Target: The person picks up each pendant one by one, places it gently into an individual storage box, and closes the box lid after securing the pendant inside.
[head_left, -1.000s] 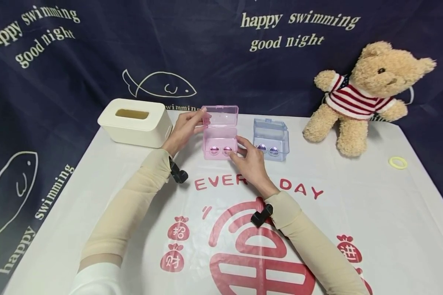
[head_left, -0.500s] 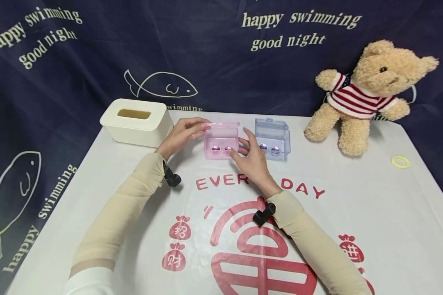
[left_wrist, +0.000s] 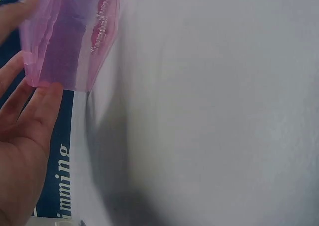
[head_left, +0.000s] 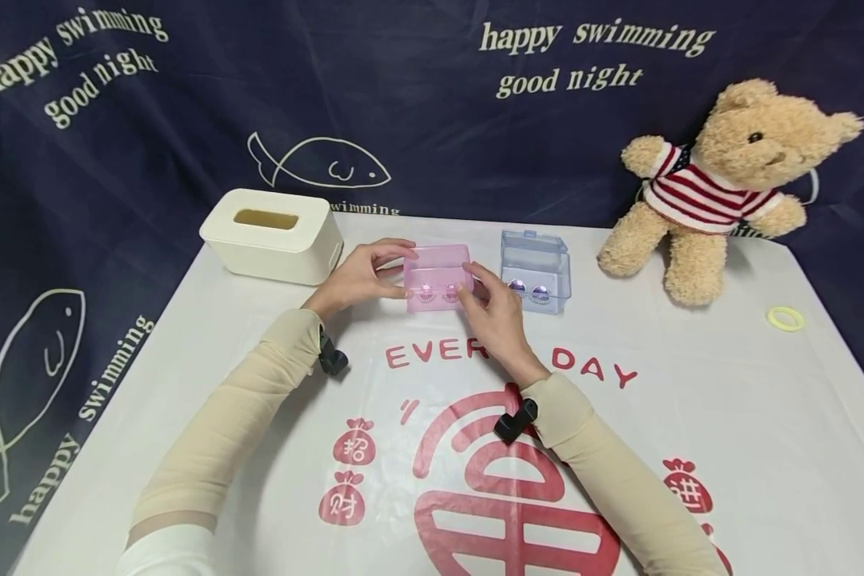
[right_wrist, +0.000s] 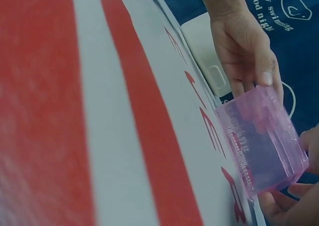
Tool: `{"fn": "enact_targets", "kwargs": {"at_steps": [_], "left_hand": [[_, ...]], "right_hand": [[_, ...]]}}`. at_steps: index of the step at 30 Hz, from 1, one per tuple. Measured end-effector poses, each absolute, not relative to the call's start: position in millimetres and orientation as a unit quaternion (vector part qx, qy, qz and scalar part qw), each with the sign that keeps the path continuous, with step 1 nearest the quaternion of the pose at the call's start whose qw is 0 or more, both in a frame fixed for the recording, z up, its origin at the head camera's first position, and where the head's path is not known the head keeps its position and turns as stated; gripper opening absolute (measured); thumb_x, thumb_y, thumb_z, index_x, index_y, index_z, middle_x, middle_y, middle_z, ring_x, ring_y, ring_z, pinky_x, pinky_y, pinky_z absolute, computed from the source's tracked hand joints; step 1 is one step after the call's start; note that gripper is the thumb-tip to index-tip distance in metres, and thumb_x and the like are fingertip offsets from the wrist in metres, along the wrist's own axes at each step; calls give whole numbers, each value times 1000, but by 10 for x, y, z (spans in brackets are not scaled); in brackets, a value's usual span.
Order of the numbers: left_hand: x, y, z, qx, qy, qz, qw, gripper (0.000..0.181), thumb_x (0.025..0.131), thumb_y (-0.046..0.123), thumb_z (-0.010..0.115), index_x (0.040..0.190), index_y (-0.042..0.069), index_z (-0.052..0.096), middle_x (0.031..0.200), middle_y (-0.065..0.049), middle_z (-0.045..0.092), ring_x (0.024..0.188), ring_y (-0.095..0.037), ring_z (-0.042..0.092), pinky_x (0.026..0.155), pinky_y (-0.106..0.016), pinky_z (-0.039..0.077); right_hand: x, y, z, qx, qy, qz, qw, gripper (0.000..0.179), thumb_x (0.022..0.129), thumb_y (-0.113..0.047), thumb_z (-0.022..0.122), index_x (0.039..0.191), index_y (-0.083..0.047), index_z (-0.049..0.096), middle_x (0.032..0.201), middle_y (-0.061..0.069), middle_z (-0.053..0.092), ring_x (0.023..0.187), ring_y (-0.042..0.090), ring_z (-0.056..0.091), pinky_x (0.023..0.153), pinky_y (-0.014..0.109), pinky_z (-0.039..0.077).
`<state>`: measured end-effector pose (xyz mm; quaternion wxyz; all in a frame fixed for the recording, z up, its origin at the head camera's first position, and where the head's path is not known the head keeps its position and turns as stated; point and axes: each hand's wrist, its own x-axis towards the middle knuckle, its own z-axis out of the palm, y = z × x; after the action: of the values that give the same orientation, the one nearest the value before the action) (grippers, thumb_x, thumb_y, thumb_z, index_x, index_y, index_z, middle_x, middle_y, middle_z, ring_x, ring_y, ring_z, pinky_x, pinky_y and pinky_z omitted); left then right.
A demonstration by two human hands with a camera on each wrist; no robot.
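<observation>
The pink clear plastic box (head_left: 438,260) stands between both hands, its hinged lid down over the top. Through its front show two small round shiny pieces (head_left: 426,293) with pale beaded edges. My left hand (head_left: 356,276) grips the box's left end, fingertips at the upper edge and thumb lower down. On the right end, my right hand (head_left: 497,316) holds it with the thumb at the front and fingers along the side and top. In the left wrist view, fingers (left_wrist: 45,104) touch the box's end wall. Beside it, a blue clear box (head_left: 547,264) has its lid up.
A cream tissue box (head_left: 274,256) stands left of the hands. A teddy bear (head_left: 698,200) in a striped sweater sits at the back right, with a yellow ring (head_left: 786,319) near it. A dark printed curtain (head_left: 432,104) hangs behind the white table cover (head_left: 274,496).
The pink box's lid has swung down from upright to lying over the box. My left hand has moved from the raised lid down to the box's left end; my right hand has stayed at the right end.
</observation>
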<state>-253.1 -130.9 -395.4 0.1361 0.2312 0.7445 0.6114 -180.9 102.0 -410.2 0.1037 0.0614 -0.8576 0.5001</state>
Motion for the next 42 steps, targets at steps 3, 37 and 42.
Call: {"fn": "enact_targets", "kwargs": {"at_steps": [3,37,42], "left_hand": [[-2537,-1271,-3956,235,751,602,137,57,67,-17,75,121,-12,58,146,-22,41,137,-28,43,111,-33,40],[-2759,-505,-3365,190,848,491,53,49,85,9,68,131,2,53,134,-19,56,125,-29,55,106,-34,45],[-2845,-158,-3279,148,866,465,107,47,87,12,64,132,4,54,128,-17,61,116,-24,59,97,-31,49]], "right_hand": [[-1805,1046,-4119,61,-857,499,112,40,93,-17,63,131,-6,58,139,13,56,114,29,64,92,37,54],[-1505,1662,-3743,95,-853,480,182,37,85,-7,71,120,0,65,117,19,68,102,31,69,85,37,57],[-1478,1912,-3791,65,-867,445,212,43,82,-9,75,122,0,63,121,18,65,98,37,69,86,38,56]]}}
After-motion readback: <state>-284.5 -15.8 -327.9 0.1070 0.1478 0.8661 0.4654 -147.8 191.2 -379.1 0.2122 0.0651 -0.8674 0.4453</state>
